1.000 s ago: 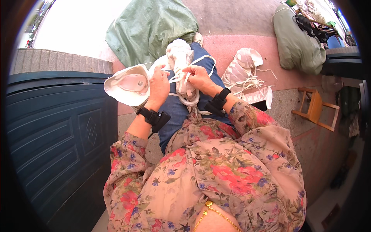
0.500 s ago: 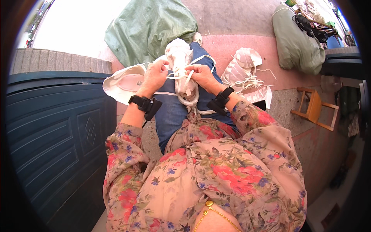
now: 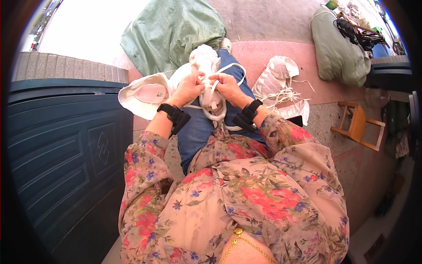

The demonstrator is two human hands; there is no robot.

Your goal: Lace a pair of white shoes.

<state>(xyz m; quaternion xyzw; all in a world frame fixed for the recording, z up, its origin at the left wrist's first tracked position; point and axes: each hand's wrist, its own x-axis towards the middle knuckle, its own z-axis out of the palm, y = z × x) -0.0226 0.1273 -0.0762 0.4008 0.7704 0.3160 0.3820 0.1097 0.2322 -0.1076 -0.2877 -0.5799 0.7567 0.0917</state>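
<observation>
A white sneaker (image 3: 204, 56) rests lengthwise across my jeans-covered legs, its toe pointing away from me. A flat white shoelace (image 3: 233, 65) runs through its eyelets and loops out to the right over my thigh. My left hand (image 3: 190, 89) is closed at the left side of the lacing, fingertips pinched on the shoelace. Opposite it, my right hand (image 3: 229, 89) pinches the shoelace between thumb and forefinger, with a strand hanging below. Only a small gap separates the two hands over the shoe's tongue. My fingers partly hide the eyelets.
White shoe uppers (image 3: 274, 83) with loose laces lie on the floor at the right, a dark phone-like object (image 3: 297, 120) beside them. Another white shoe piece (image 3: 143, 94) is at the left. Green sacks (image 3: 173, 35), a wooden stool (image 3: 358, 125) and a blue door (image 3: 66, 149) surround me.
My left hand has moved right, from beside the shoe in to its lacing, closer to my right hand. My right hand has barely shifted.
</observation>
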